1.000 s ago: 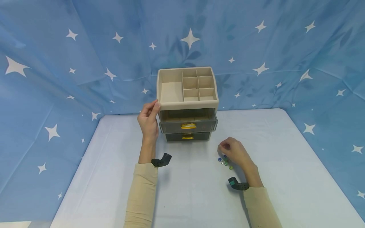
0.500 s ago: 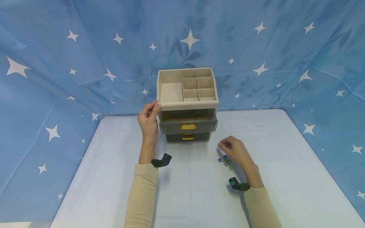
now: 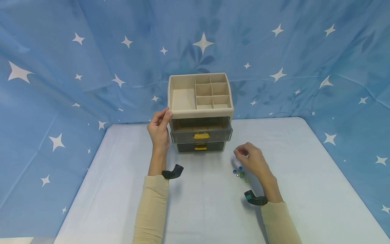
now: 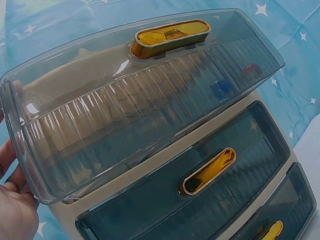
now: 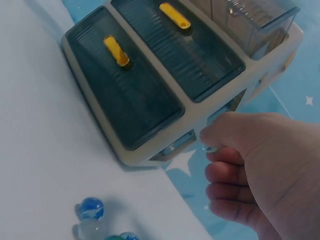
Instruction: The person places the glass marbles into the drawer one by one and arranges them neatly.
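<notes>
A cream drawer organizer (image 3: pixel 182 112) stands at the back of the table with its top drawer (image 3: pixel 182 137) pulled out. Through the drawer's smoky clear plastic, a blue marble (image 4: pixel 221 90) and a red marble (image 4: pixel 251 71) show in the left wrist view. My left hand (image 3: pixel 159 130) grips the organizer's front left corner between thumb and fingers. To the right of the organizer, my right hand (image 3: pixel 253 159) is raised over the table, pinching a small clear marble (image 5: pixel 212 149), mostly hidden by the fingertips. Several marbles (image 3: pixel 234 171) lie in a loose cluster just below that hand.
Two closed drawers with gold handles sit below the open drawer (image 4: pixel 145 200). The organizer's top has one large compartment (image 3: pixel 183 98) and several small ones. A blue star-patterned cloth (image 3: pixel 122 61) hangs behind and beside the white table (image 3: pixel 201 203).
My right hand has risen slightly away from the marble cluster, with the pinched marble in its fingertips. My left hand stays at the organizer's corner.
</notes>
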`<state>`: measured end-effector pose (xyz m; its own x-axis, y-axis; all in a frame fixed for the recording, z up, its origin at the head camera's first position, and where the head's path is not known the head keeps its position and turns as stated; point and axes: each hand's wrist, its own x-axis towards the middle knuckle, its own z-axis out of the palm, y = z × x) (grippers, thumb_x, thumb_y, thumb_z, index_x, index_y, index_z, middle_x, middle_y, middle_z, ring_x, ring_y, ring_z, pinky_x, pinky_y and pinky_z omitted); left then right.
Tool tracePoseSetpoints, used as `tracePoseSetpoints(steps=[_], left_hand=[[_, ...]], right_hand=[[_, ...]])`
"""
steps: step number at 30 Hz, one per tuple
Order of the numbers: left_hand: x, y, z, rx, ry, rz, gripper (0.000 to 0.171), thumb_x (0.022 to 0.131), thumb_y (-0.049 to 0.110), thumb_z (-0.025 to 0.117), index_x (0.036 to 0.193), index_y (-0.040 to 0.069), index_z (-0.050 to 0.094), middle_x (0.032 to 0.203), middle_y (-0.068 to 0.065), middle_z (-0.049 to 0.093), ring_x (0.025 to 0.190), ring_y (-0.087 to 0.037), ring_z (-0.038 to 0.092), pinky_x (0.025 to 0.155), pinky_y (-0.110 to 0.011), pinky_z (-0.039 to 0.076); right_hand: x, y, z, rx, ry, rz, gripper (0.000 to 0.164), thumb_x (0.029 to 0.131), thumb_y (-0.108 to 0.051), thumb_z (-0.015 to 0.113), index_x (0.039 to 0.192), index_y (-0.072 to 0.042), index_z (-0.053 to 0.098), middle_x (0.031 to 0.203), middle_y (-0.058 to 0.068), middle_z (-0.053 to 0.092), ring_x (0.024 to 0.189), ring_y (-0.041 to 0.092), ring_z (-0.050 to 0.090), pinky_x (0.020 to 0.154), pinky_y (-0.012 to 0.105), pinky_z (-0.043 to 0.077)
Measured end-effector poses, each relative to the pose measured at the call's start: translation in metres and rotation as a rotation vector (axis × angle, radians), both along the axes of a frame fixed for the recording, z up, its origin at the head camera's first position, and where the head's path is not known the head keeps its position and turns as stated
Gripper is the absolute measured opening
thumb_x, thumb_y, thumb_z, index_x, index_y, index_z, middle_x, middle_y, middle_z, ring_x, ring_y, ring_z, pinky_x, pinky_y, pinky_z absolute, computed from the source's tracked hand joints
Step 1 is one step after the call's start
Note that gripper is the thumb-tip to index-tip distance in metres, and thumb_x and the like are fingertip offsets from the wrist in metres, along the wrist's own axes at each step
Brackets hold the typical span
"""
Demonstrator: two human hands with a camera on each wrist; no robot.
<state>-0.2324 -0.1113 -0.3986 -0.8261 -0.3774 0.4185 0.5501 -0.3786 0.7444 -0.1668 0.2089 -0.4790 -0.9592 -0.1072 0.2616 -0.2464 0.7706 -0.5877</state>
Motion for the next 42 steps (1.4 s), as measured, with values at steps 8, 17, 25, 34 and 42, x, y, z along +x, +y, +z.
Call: tracePoseSetpoints(steps=[8, 17, 25, 34, 42], left_hand=[[0.000, 0.001, 0.001, 0.016, 0.007, -0.005, 0.016, 0.089, 0.001, 0.072, 0.095, 0.014, 0.079, 0.090, 0.002, 0.067, 0.083, -0.009, 0.066, 0.079, -0.020, 0.054], [-0.002, 0.001, 0.001, 0.015, 0.002, -0.009, 0.020, 0.090, -0.002, 0.069, 0.093, 0.016, 0.079, 0.088, 0.003, 0.067, 0.082, -0.008, 0.065, 0.078, -0.019, 0.053], [-0.001, 0.000, 0.000, 0.022, 0.009, -0.013, 0.016, 0.090, 0.000, 0.070, 0.095, 0.013, 0.079, 0.088, 0.001, 0.067, 0.082, -0.009, 0.065, 0.079, -0.020, 0.054], [-0.001, -0.001, -0.001, 0.019, 0.016, -0.015, 0.017, 0.090, 0.000, 0.071, 0.094, 0.015, 0.079, 0.088, 0.003, 0.068, 0.080, -0.009, 0.064, 0.076, -0.019, 0.053], [0.000, -0.001, -0.001, 0.008, 0.005, -0.009, 0.018, 0.090, 0.000, 0.070, 0.094, 0.016, 0.079, 0.087, 0.003, 0.068, 0.075, -0.008, 0.061, 0.070, -0.019, 0.049]], right_hand=[[0.003, -0.003, 0.010, -0.016, 0.157, -0.001, 0.012, 0.092, -0.017, 0.071, 0.098, -0.007, 0.071, 0.089, 0.005, 0.066, 0.083, 0.020, 0.061, 0.074, 0.039, 0.054], [0.009, -0.008, 0.024, -0.050, 0.250, -0.021, 0.012, 0.092, -0.016, 0.072, 0.099, -0.006, 0.070, 0.091, 0.007, 0.067, 0.083, 0.021, 0.062, 0.075, 0.044, 0.057], [0.014, -0.011, 0.035, -0.103, 0.348, -0.021, 0.009, 0.091, -0.010, 0.072, 0.099, -0.005, 0.070, 0.091, 0.007, 0.068, 0.084, 0.019, 0.061, 0.078, 0.010, 0.045], [0.016, -0.015, 0.044, -0.156, 0.475, 0.019, 0.011, 0.087, -0.002, 0.074, 0.097, -0.001, 0.070, 0.090, 0.009, 0.068, 0.083, 0.019, 0.060, 0.082, 0.003, 0.039], [0.018, -0.019, 0.053, -0.191, 0.524, 0.022, 0.011, 0.087, -0.002, 0.073, 0.097, -0.001, 0.070, 0.091, 0.010, 0.068, 0.084, 0.019, 0.059, 0.085, 0.004, 0.040]])
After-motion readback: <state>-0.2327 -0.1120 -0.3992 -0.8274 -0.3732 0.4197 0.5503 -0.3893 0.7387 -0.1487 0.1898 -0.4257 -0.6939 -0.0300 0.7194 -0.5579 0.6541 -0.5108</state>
